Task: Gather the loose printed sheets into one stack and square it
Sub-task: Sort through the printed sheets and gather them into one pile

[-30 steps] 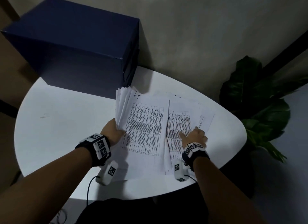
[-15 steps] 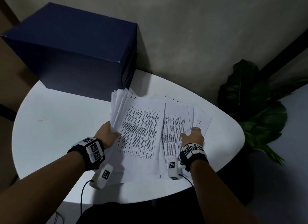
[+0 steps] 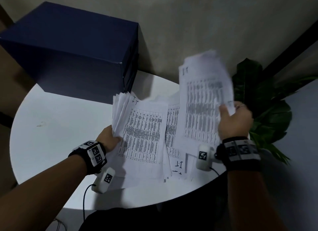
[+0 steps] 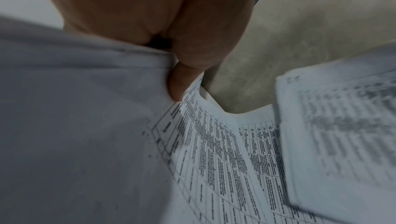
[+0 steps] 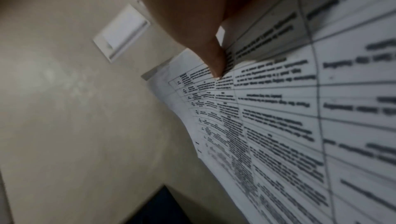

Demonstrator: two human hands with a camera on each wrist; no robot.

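White round desk (image 3: 51, 144) carries a navy box (image 3: 68, 55) at its far edge. Just in front of the box, left hand (image 3: 108, 138) pinches the fanned stack of printed sheets (image 3: 142, 132), grip closed on its edge. Right of the box, right hand (image 3: 234, 120) grips a raised, blurred bundle (image 3: 204, 100) above the desk.

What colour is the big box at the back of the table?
Dark navy blue, plain and unpatterned. The box shows best in the head view.

Raised sheets (image 3: 204, 100) (motion-blurred print)
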